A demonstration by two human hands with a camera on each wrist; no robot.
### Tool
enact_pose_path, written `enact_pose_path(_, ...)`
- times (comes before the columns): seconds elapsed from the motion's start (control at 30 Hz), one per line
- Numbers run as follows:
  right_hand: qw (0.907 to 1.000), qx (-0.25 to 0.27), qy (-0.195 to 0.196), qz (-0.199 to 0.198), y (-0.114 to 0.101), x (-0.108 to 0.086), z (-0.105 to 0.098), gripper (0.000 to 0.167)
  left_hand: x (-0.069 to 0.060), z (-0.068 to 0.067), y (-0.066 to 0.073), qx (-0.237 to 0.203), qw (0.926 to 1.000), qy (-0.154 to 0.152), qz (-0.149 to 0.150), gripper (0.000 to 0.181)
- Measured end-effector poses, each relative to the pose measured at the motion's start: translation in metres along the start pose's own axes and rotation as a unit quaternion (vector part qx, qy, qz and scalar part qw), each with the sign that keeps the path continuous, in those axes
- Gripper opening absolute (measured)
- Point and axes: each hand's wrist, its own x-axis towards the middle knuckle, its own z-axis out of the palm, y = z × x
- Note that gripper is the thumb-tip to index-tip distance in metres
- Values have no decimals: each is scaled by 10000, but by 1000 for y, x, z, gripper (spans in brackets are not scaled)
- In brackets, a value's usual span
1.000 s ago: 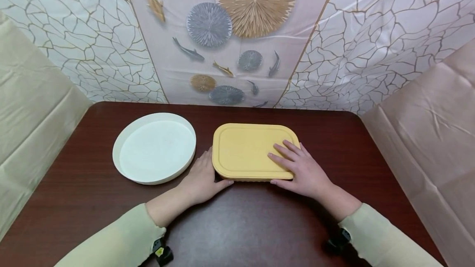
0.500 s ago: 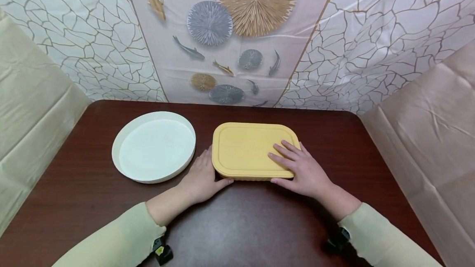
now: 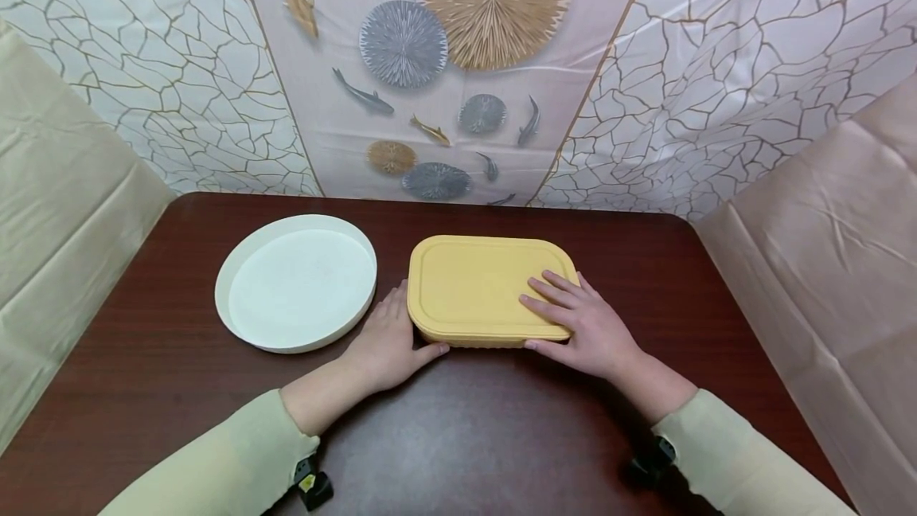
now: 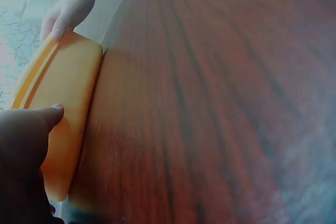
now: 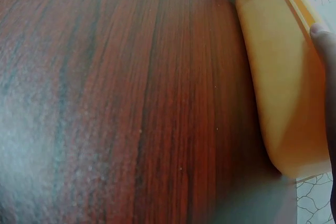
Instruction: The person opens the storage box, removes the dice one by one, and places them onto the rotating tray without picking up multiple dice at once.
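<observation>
A yellow rectangular food container with a rounded yellow lid sits on the table, its lid in place. My left hand lies along its left end, fingers straight against the side and the thumb on the front wall. Spread over the lid's right part are the fingers of my right hand, with its thumb at the front edge. The left wrist view shows the container's front wall with a thumb touching it. In the right wrist view the front wall shows too, a thumb near the lid seam.
A round white tray with a raised rim stands to the left, close to my left hand. The dark wooden table meets a patterned cloth at the back. Plain beige cloth hangs on both sides.
Almost nothing differs. Both hands stay on the container, and the whole head view has shifted very slightly.
</observation>
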Motion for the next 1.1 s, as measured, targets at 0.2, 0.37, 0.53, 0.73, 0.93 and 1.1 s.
enact_pose_path(0.2,9996,167,199,-76,0,0,0,62,0,-1,0,11,10000,8,-17,114)
enact_pose_path(0.37,9993,212,276,-135,-1,-1,1,61,0,0,0,40,10000,12,-4,114)
enact_pose_path(0.53,9992,89,320,-215,-2,0,-1,62,-1,0,0,19,10000,-7,-1,113)
enact_pose_path(0.73,9963,-130,746,-410,-2,-1,1,65,-3,0,0,50,10000,-35,-29,113)
enact_pose_path(0.93,9840,-320,1561,-796,1,1,1,61,-3,0,0,111,9999,-51,-48,113)
enact_pose_path(1.1,9736,-436,1962,-1083,3,5,-3,56,-4,-1,0,130,9999,-29,-29,112)
